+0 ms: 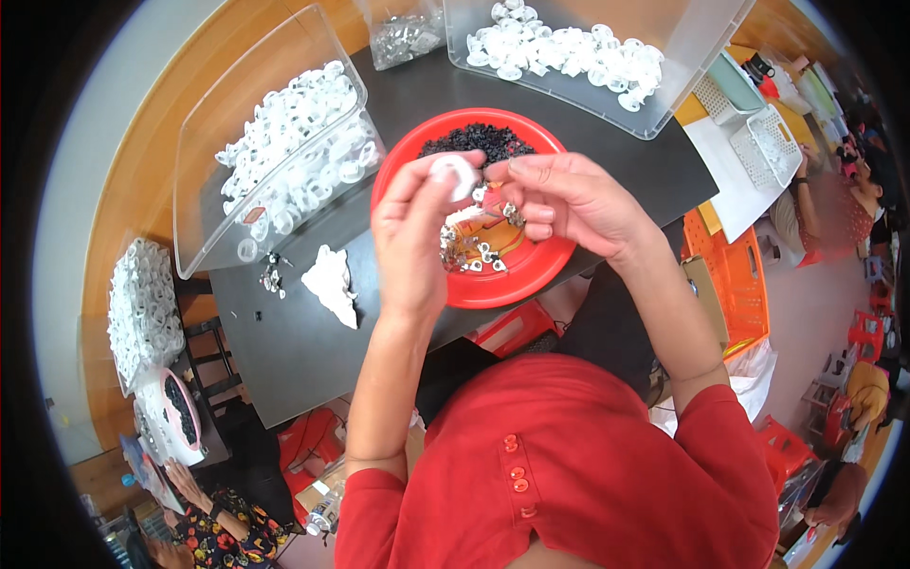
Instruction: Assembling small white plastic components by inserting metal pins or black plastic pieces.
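I see the left hand (412, 228) pinching a white round plastic part (464, 178) between thumb and fingers, above a red basin (488, 293). Just beside it, the right hand (583, 197) brings thumb and index fingertip together; I cannot tell whether they grip anything. Small black pieces (485, 139) fill the basin's far side. Farther off, I have two clear bins holding white parts (569, 52) on the dark bench (417, 95).

White round piece (457, 177): circular rim, slightly blurred, face turned toward the camera, gripped in the left fingers (410, 178), over the red basin (498, 298)
Small metal piece (513, 215): silvery, irregular outline, beside the curled right fingers (538, 214); whether held or lying beneath cannot be determined
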The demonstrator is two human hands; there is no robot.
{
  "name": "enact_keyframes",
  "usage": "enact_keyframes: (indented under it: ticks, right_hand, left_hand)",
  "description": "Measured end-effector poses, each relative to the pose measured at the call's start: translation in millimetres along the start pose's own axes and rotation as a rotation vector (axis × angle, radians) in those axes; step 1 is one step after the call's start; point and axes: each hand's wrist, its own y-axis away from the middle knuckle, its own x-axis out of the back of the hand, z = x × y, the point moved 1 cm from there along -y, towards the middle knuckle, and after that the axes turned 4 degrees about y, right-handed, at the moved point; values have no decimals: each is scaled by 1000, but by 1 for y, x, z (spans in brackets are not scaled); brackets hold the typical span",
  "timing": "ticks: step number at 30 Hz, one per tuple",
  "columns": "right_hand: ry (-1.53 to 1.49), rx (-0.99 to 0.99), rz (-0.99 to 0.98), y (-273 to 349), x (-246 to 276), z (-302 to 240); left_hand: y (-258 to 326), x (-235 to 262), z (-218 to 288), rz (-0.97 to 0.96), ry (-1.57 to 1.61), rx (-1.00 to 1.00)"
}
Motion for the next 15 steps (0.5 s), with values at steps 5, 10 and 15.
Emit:
enact_keyframes:
  ticks: [5, 10, 15]
  right_hand:
    - [929, 300, 396, 6, 8, -5]
    - [1493, 518, 440, -4, 10, 10]
    - [1656, 626, 412, -24, 5, 20]
  left_hand:
    - [29, 29, -3, 194, 225, 2]
    - [36, 25, -5, 329, 195, 30]
    - [40, 32, -9, 284, 126, -8]
